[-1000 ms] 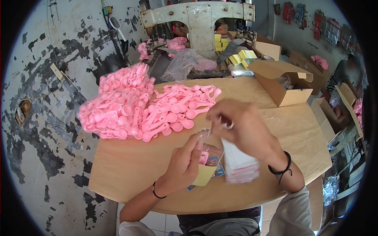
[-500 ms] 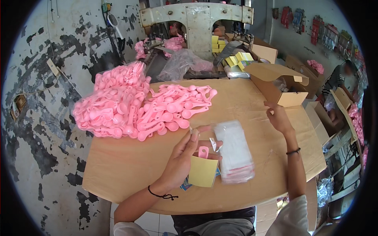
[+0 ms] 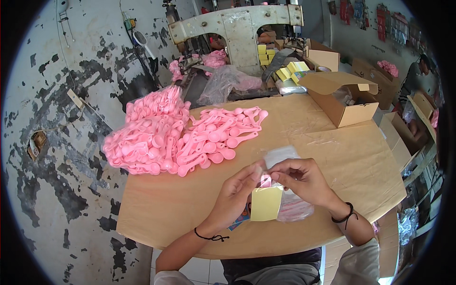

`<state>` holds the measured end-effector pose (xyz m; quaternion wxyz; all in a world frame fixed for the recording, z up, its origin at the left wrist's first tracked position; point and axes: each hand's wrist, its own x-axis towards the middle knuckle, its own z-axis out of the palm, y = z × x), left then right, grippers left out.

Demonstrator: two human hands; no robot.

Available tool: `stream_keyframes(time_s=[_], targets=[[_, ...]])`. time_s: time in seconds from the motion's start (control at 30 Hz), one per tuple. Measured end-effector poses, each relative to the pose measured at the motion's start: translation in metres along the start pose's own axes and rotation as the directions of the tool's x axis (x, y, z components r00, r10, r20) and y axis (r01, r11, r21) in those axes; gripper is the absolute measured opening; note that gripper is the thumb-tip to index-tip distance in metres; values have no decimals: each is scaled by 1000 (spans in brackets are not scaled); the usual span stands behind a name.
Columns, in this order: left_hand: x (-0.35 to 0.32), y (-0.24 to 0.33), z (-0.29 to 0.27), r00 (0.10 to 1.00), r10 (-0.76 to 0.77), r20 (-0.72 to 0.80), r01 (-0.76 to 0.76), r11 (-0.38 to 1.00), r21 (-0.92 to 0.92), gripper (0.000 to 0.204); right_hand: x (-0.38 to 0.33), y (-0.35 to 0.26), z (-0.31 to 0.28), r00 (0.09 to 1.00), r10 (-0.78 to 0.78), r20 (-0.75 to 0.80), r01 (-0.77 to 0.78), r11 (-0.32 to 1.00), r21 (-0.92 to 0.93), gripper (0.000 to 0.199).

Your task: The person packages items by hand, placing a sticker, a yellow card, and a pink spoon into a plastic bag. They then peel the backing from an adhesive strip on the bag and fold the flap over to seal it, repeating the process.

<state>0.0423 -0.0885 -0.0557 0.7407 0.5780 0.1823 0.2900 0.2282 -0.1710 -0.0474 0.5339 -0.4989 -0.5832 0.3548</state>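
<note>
Both hands meet at the top of a small clear plastic bag (image 3: pixel 282 188) above the near part of the table. Inside it are a yellow card (image 3: pixel 266 204) and a pink measuring spoon (image 3: pixel 265 180), of which only the handle end shows. My left hand (image 3: pixel 235 194) is closed on the bag's left side. With thumb and fingertips, my right hand (image 3: pixel 304 180) pinches its upper right edge. Beneath and behind lies a stack of flat clear bags (image 3: pixel 297 210), partly covered by my right hand. Blue printed cards (image 3: pixel 241 217) peek out beside my left wrist.
Loose pink spoons (image 3: pixel 218 135) are heaped on the brown-covered table (image 3: pixel 190 218), against a bulging clear sack of spoons (image 3: pixel 142 147) at left. An open cardboard box (image 3: pixel 339 102) stands far right. Behind are a metal machine frame (image 3: pixel 237 38) and yellow card stacks (image 3: pixel 292 71). Another person sits far right.
My right hand has come from beside the cardboard box down to the small bag and now pinches its top. My left hand has shifted slightly right, still holding the bag.
</note>
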Motion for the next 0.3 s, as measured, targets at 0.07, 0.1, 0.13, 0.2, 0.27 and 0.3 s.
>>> stream_keyframes(time_s=[0.07, 0.1, 0.13, 0.2, 0.27, 0.3], targets=[[2, -2, -1, 993, 115, 13, -116, 970, 212, 36, -2, 0, 1, 997, -24, -77, 28, 999, 45, 20], [1, -4, -1, 993, 116, 14, -116, 970, 212, 36, -3, 1, 2, 997, -25, -77, 28, 999, 45, 20], [1, -5, -2, 988, 152, 1, -149, 965, 217, 32, -4, 2, 4, 996, -58, -66, 60, 998, 23, 21], [-1, -6, 0, 983, 185, -15, -177, 959, 222, 29, -5, 3, 5, 995, -89, -52, 89, 996, 4, 21], [-2, -4, 6, 937, 348, -38, -322, 899, 296, 29, -7, -1, 6, 999, -24, -47, 23, 1000, -18, 24], [-3, -2, 1, 949, 313, -31, -287, 902, 323, 28, -8, 1, 5, 999, -18, -48, 17, 1000, -18, 24]])
